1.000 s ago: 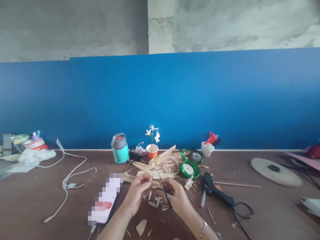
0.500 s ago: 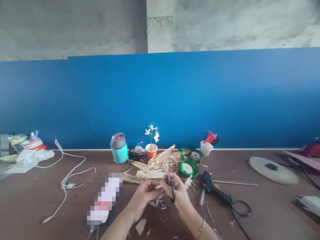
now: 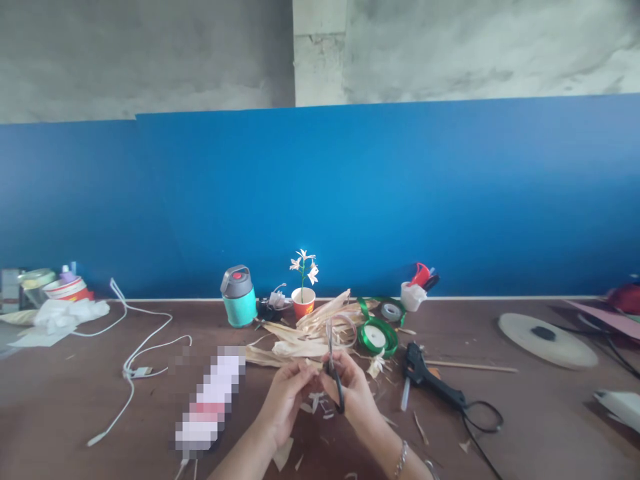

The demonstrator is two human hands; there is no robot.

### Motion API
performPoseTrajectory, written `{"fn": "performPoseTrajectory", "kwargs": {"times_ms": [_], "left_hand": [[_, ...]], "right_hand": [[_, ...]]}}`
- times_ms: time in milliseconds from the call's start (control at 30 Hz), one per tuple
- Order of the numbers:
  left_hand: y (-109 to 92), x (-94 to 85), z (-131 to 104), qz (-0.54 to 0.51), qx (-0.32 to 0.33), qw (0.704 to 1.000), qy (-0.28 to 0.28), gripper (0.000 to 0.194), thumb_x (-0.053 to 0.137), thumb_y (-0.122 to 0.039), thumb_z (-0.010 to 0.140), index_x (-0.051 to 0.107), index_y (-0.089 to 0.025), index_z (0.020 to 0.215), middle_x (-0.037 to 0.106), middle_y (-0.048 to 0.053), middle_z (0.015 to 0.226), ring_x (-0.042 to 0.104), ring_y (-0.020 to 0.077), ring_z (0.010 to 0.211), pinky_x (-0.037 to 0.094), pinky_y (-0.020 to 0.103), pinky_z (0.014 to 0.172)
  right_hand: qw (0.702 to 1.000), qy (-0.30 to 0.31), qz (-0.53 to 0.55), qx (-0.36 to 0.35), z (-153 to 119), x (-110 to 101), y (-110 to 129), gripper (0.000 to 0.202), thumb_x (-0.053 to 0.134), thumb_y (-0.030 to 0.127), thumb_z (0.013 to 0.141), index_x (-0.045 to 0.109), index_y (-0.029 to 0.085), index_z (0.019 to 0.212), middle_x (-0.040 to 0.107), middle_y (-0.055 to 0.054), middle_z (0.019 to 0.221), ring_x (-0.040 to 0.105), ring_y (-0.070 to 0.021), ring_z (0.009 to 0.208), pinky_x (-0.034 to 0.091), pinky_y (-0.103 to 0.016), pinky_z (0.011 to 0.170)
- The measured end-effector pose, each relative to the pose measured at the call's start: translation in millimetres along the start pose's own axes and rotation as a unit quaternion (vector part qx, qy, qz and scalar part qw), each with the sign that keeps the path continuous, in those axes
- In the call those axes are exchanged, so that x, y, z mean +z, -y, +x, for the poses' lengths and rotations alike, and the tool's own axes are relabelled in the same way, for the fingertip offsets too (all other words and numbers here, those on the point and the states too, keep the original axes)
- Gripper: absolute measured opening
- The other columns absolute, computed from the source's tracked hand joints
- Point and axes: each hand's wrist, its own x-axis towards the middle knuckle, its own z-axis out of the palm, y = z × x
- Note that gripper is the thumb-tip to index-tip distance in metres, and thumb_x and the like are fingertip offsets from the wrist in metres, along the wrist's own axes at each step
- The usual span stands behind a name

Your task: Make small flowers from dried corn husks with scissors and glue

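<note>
My left hand [image 3: 283, 400] pinches a small pale piece of dried corn husk [image 3: 313, 365] between thumb and fingers. Black-handled scissors [image 3: 339, 395] are in my right hand [image 3: 356, 390], blades pointing up and away from me. The fingertips of both hands meet around the husk piece, so part of it is hidden. Just beyond them lies a heap of dry husks [image 3: 295, 349]. Small cut scraps [image 3: 315, 402] are scattered on the table beneath my hands. A pale husk-coloured flower [image 3: 376, 364] rests to the right of my right hand.
Behind the husks stands a paper cup [image 3: 304, 308] holding a flower stem [image 3: 303, 273]. Green ribbon rolls [image 3: 385, 333] and a glue gun [image 3: 434, 381] with its cable lie to the right. Left are a teal flask [image 3: 240, 308], a blurred-out phone-like object [image 3: 210, 400] and white cables [image 3: 129, 373].
Both hands have drawn closer together. The right hand and scissors have shifted slightly left, and the husk piece has turned upward in my left fingers. Everything else on the table stays put.
</note>
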Motion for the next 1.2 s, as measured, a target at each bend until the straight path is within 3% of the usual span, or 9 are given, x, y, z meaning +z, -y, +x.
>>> {"fn": "performPoseTrajectory", "kwargs": {"times_ms": [167, 367, 667, 1200], "left_hand": [[-4.2, -9.9, 5.9, -0.036, 0.025, 0.999, -0.025, 0.026, 0.079, -0.035, 0.063, 0.066, -0.013, 0.064, 0.066, 0.003, 0.065, 0.061, 0.0157, 0.062, 0.047, 0.027, 0.061], [-3.3, -11.1, 7.5, -0.063, 0.026, 0.995, -0.067, 0.025, 0.080, -0.033, 0.063, 0.065, -0.013, 0.065, 0.065, 0.001, 0.066, 0.058, 0.0109, 0.059, 0.045, 0.023, 0.059], [-2.3, -7.4, 4.6, -0.083, 0.019, 0.995, -0.050, 0.027, 0.079, -0.033, 0.065, 0.060, -0.014, 0.062, 0.061, -0.001, 0.060, 0.056, 0.0099, 0.055, 0.041, 0.021, 0.054], [-2.5, -8.0, 5.9, -0.085, 0.033, 0.995, -0.040, 0.024, 0.078, -0.030, 0.067, 0.062, -0.012, 0.062, 0.060, 0.000, 0.060, 0.056, 0.0103, 0.056, 0.044, 0.022, 0.057]], "right_hand": [[0.996, 0.062, -0.052, 0.037, -0.8, -2.6, -8.0, 0.042, 0.081, 0.043, 0.057, 0.054, 0.018, 0.078, 0.053, 0.006, 0.057, 0.045, -0.0074, 0.046, 0.035, -0.019, 0.044], [0.988, 0.111, -0.084, 0.059, -7.3, 2.8, -6.2, 0.042, 0.078, 0.046, 0.060, 0.055, 0.016, 0.080, 0.055, 0.005, 0.062, 0.046, -0.0063, 0.046, 0.040, -0.019, 0.045], [0.988, 0.119, -0.079, 0.051, -5.9, -0.6, -18.6, 0.041, 0.077, 0.044, 0.063, 0.054, 0.017, 0.082, 0.052, 0.006, 0.060, 0.042, -0.0055, 0.046, 0.038, -0.017, 0.043], [0.988, 0.112, -0.077, 0.073, -3.8, -1.0, -20.7, 0.047, 0.081, 0.047, 0.056, 0.051, 0.017, 0.077, 0.049, 0.008, 0.049, 0.037, -0.0039, 0.039, 0.032, -0.016, 0.036]]}}
